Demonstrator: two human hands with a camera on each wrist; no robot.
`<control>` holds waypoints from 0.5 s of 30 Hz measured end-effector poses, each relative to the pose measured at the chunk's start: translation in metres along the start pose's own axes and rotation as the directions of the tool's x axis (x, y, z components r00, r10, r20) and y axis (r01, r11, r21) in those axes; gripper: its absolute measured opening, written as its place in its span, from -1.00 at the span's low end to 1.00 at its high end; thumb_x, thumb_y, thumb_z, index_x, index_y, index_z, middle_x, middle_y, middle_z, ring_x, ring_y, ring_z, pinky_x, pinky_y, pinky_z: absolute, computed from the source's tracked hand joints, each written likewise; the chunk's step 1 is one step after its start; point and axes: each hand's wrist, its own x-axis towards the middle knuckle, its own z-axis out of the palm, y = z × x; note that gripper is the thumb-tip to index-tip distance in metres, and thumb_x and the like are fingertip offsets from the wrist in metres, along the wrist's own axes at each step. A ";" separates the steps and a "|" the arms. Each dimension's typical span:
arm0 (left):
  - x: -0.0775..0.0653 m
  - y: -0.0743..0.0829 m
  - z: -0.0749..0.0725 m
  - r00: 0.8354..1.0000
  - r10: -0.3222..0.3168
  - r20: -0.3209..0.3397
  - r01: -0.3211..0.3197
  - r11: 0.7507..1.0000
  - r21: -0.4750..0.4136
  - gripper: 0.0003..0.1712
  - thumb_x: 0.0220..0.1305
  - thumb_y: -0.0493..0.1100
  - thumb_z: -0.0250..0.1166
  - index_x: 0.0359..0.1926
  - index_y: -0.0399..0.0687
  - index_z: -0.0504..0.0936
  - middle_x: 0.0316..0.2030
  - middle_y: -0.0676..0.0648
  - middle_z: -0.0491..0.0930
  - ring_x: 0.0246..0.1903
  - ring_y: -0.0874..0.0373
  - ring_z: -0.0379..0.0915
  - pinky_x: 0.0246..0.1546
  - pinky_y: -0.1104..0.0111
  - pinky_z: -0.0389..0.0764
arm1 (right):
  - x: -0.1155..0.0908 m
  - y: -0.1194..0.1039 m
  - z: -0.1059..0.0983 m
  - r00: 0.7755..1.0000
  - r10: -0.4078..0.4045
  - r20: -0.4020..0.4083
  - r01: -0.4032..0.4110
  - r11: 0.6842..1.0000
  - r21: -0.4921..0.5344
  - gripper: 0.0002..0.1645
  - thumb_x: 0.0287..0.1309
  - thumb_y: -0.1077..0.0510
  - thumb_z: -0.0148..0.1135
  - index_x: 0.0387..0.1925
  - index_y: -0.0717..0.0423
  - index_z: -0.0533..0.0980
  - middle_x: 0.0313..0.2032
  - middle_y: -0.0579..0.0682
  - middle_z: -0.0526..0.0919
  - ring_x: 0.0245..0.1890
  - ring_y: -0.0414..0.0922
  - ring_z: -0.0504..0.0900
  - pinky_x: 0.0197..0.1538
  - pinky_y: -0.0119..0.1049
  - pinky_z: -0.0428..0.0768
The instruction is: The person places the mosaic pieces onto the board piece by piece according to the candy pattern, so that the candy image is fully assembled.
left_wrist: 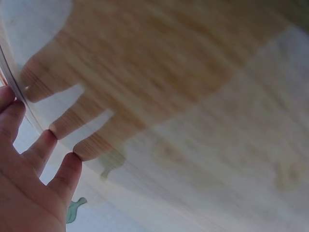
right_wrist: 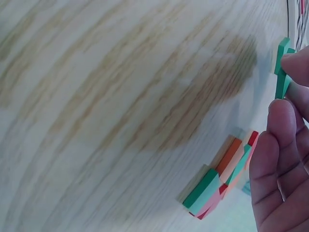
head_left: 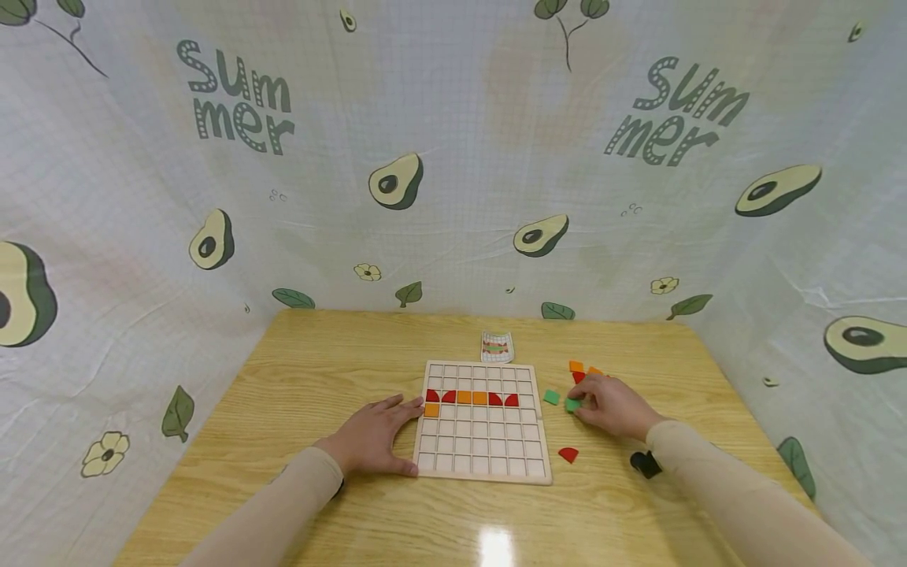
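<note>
A wooden grid board point(head_left: 482, 465) lies on the table. Its third row from the top holds a line of red quarter-circle tiles and orange square tiles point(head_left: 464, 397), and one more orange tile point(head_left: 431, 410) sits at the left of the row below. My left hand point(head_left: 379, 437) rests at the board's left edge with its fingers spread. Right of the board, my right hand point(head_left: 615, 405) pinches a green square tile point(head_left: 572, 405) between thumb and fingers, close to the table. Another green tile point(head_left: 551, 397) lies between that hand and the board.
A small pattern card point(head_left: 497, 347) lies behind the board. Beyond my right hand are orange tiles point(head_left: 576, 366) and red ones, partly hidden. A red quarter-circle point(head_left: 568, 454) lies nearer me. In the right wrist view, several coloured tiles point(right_wrist: 202, 189) lie below the fingers. A patterned cloth surrounds the table.
</note>
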 end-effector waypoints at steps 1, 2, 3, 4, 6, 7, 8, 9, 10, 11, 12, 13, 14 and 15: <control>0.000 0.000 0.000 1.000 0.000 0.001 0.000 1.000 -0.001 0.18 -0.06 0.60 0.27 0.51 0.14 0.28 0.49 0.10 0.17 0.45 -0.10 0.02 0.26 -0.18 0.23 | 0.000 0.000 0.000 1.000 -0.001 -0.001 0.001 1.000 0.002 -0.75 0.10 0.17 0.45 -0.14 0.04 0.68 -0.25 -0.16 0.59 -0.43 -0.30 0.42 -0.31 -0.33 0.50; 0.000 0.000 -0.001 1.000 0.000 0.001 0.000 1.000 -0.001 0.18 -0.05 0.60 0.27 0.51 0.14 0.28 0.49 0.10 0.17 0.45 -0.10 0.02 0.26 -0.18 0.23 | 0.000 0.000 0.001 1.000 -0.004 0.000 0.004 1.000 0.002 -0.76 0.10 0.18 0.45 -0.14 0.04 0.68 -0.25 -0.16 0.59 -0.43 -0.31 0.41 -0.31 -0.32 0.49; 0.000 0.001 -0.001 1.000 -0.001 0.003 0.001 1.000 -0.001 0.18 -0.05 0.60 0.27 0.51 0.14 0.28 0.49 0.10 0.17 0.45 -0.10 0.02 0.26 -0.18 0.23 | 0.001 0.000 0.001 1.000 -0.010 0.000 0.010 1.000 0.002 -0.76 0.11 0.18 0.44 -0.14 0.04 0.68 -0.25 -0.16 0.59 -0.44 -0.31 0.41 -0.31 -0.32 0.49; 0.000 0.001 -0.002 1.000 -0.001 0.004 0.001 1.000 -0.001 0.18 -0.05 0.60 0.27 0.51 0.14 0.28 0.49 0.10 0.17 0.46 -0.10 0.02 0.26 -0.18 0.23 | 0.001 0.000 0.002 1.000 -0.006 -0.001 0.006 1.000 0.002 -0.76 0.11 0.17 0.44 -0.14 0.03 0.68 -0.26 -0.17 0.58 -0.44 -0.31 0.41 -0.31 -0.33 0.49; 0.000 0.001 -0.002 1.000 -0.002 0.007 0.002 1.000 0.000 0.18 -0.05 0.60 0.27 0.51 0.13 0.28 0.49 0.10 0.17 0.46 -0.10 0.02 0.27 -0.18 0.22 | 0.002 -0.001 0.003 1.000 -0.006 -0.005 0.006 1.000 0.001 -0.77 0.11 0.16 0.45 -0.15 0.00 0.68 -0.26 -0.18 0.58 -0.44 -0.31 0.41 -0.32 -0.34 0.48; 0.000 0.001 -0.002 1.000 -0.002 0.008 0.002 1.000 -0.001 0.18 -0.05 0.60 0.27 0.51 0.13 0.28 0.49 0.10 0.17 0.46 -0.10 0.02 0.27 -0.17 0.22 | 0.003 -0.002 0.003 1.000 -0.007 -0.007 0.007 1.000 0.002 -0.77 0.11 0.16 0.45 -0.15 0.00 0.68 -0.26 -0.18 0.58 -0.44 -0.31 0.41 -0.32 -0.35 0.48; 0.000 0.001 -0.002 1.000 -0.002 0.009 0.002 1.000 -0.002 0.18 -0.05 0.60 0.27 0.51 0.12 0.28 0.49 0.09 0.17 0.45 -0.10 0.02 0.27 -0.17 0.22 | 0.004 -0.002 0.003 1.000 -0.011 -0.010 0.011 1.000 0.002 -0.77 0.11 0.16 0.45 -0.15 -0.01 0.68 -0.25 -0.18 0.58 -0.44 -0.31 0.41 -0.33 -0.35 0.48; 0.000 0.001 -0.002 1.000 -0.002 0.009 0.002 1.000 -0.005 0.18 -0.05 0.60 0.27 0.50 0.12 0.28 0.49 0.09 0.17 0.45 -0.11 0.02 0.27 -0.17 0.22 | 0.005 -0.004 0.004 1.000 -0.013 -0.012 0.013 1.000 0.006 -0.77 0.11 0.15 0.45 -0.15 0.00 0.68 -0.24 -0.18 0.58 -0.44 -0.32 0.41 -0.34 -0.36 0.48; 0.000 0.002 -0.002 1.000 -0.003 0.009 0.003 1.000 -0.006 0.18 -0.05 0.59 0.27 0.50 0.11 0.28 0.49 0.09 0.18 0.45 -0.11 0.02 0.27 -0.16 0.22 | 0.007 -0.006 0.004 1.000 -0.008 -0.014 0.008 1.000 0.013 -0.77 0.11 0.15 0.45 -0.15 -0.01 0.68 -0.24 -0.18 0.59 -0.45 -0.32 0.41 -0.34 -0.37 0.48; 0.000 0.002 -0.002 1.000 -0.003 0.009 0.003 1.000 -0.008 0.18 -0.05 0.59 0.28 0.50 0.11 0.28 0.49 0.09 0.18 0.45 -0.12 0.03 0.28 -0.16 0.22 | 0.009 -0.008 0.004 1.000 -0.007 -0.014 0.008 1.000 0.024 -0.77 0.11 0.14 0.45 -0.15 -0.01 0.68 -0.24 -0.18 0.59 -0.45 -0.32 0.41 -0.35 -0.37 0.48; 0.000 0.002 -0.002 1.000 -0.003 0.010 0.003 1.000 -0.007 0.18 -0.05 0.59 0.28 0.50 0.10 0.28 0.49 0.09 0.18 0.45 -0.12 0.03 0.28 -0.16 0.22 | 0.011 -0.011 0.004 1.000 -0.010 -0.015 0.011 0.999 0.034 -0.76 0.11 0.15 0.45 -0.15 0.00 0.68 -0.23 -0.18 0.60 -0.45 -0.31 0.42 -0.35 -0.37 0.48; 0.000 0.002 -0.002 1.000 -0.004 0.011 0.004 1.000 -0.008 0.18 -0.05 0.59 0.28 0.51 0.10 0.28 0.49 0.09 0.18 0.45 -0.12 0.03 0.28 -0.15 0.21 | 0.014 -0.014 0.005 1.000 -0.012 -0.015 0.013 0.999 0.042 -0.76 0.12 0.14 0.45 -0.14 0.01 0.68 -0.23 -0.18 0.60 -0.45 -0.31 0.42 -0.35 -0.37 0.48; 0.000 0.002 -0.002 1.000 -0.005 0.013 0.005 1.000 -0.007 0.18 -0.05 0.59 0.28 0.51 0.10 0.28 0.49 0.09 0.17 0.45 -0.12 0.03 0.28 -0.15 0.21 | 0.018 -0.017 0.006 1.000 -0.013 -0.015 0.014 0.999 0.047 -0.76 0.12 0.14 0.45 -0.14 0.00 0.68 -0.23 -0.18 0.60 -0.46 -0.32 0.42 -0.36 -0.38 0.48; 0.000 0.002 -0.002 1.000 -0.007 0.014 0.007 1.000 -0.006 0.19 -0.05 0.59 0.28 0.51 0.10 0.27 0.49 0.09 0.17 0.45 -0.12 0.03 0.28 -0.15 0.21 | 0.021 -0.021 0.006 1.000 -0.010 -0.014 0.011 0.998 0.054 -0.77 0.12 0.13 0.45 -0.14 0.00 0.68 -0.23 -0.19 0.60 -0.46 -0.32 0.43 -0.36 -0.38 0.49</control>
